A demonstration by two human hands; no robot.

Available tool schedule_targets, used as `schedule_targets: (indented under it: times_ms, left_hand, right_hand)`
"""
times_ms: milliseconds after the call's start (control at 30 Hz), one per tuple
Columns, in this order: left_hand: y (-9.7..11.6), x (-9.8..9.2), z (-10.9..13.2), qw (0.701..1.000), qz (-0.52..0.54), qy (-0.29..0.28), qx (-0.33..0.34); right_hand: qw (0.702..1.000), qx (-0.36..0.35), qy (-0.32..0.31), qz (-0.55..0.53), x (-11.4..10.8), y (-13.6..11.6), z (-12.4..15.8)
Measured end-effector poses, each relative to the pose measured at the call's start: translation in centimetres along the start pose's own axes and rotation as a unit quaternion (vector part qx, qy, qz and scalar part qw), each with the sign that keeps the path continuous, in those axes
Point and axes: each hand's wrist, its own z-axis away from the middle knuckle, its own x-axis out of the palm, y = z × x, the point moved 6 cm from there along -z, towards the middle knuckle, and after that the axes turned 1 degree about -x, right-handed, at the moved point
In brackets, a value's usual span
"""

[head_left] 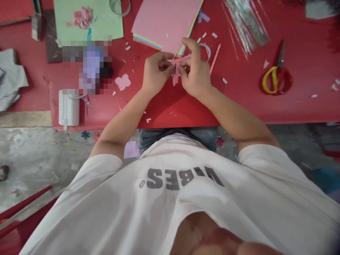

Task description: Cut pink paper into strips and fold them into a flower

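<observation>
My left hand (156,69) and my right hand (193,69) meet over the red table (170,113), and the fingertips of both pinch a small folded piece of pink paper (175,72). Just beyond my right fingers lies a thin loop of clear tape (206,51), and a narrow pink paper strip (215,58) sits to its right. A stack of pastel paper sheets (166,24) with a pink sheet on top lies just past my hands. A pink paper flower cutout (122,82) rests left of my left hand.
Red-handled scissors (277,79) lie at the right, and a bundle of silvery strips (245,24) lies at the far edge. A green sheet (87,17) holds pink scraps. A white plastic device (69,108) stands near the left front edge. Paper bits litter the table.
</observation>
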Motion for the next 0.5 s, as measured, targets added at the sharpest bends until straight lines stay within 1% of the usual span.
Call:
schedule_targets:
  times_ms: [133, 300, 367, 500]
  left_hand:
    - [-0.3, 0.0, 0.0, 1.000, -0.014, 0.003, 0.008]
    - [-0.3, 0.0, 0.1, 0.999, -0.039, -0.008, 0.033]
    - [0.0, 0.0, 0.2, 0.998, -0.048, -0.009, 0.042]
    - [1.3, 0.1, 0.6, 0.997, -0.037, 0.014, 0.065]
  right_hand:
    - [1.000, 0.004, 0.001, 0.004, 0.1, 0.2, 0.1]
    - [1.000, -0.014, 0.013, 0.018, 0.3, 0.2, 0.1]
    - [1.000, -0.013, 0.014, 0.018, 0.3, 0.1, 0.1]
    - [1.000, -0.001, 0.006, 0.016, 0.2, -0.4, 0.2]
